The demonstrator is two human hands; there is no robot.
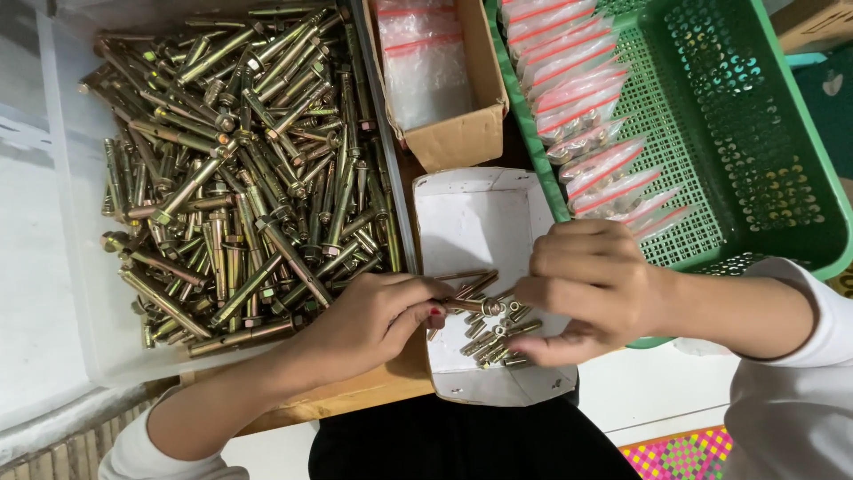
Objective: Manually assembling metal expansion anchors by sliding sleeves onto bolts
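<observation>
The brass-coloured anchor bolt (464, 305) lay left to right between your hands, over the small white cardboard tray (480, 213). Your left hand (373, 320) pinched its near end; your right hand (591, 289) curled closed around the other. The clear tub of bolts (240, 169) sat close left, the green basket (755, 133) right.

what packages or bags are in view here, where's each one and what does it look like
Empty zip bags: clear plastic with red strips, stacked in the brown cardboard box, top centre.
Filled zip bags: clear, red-striped, holding metal parts, overlapping in a row in the green mesh basket, top right.
No labels, signs or screens visible.
</observation>
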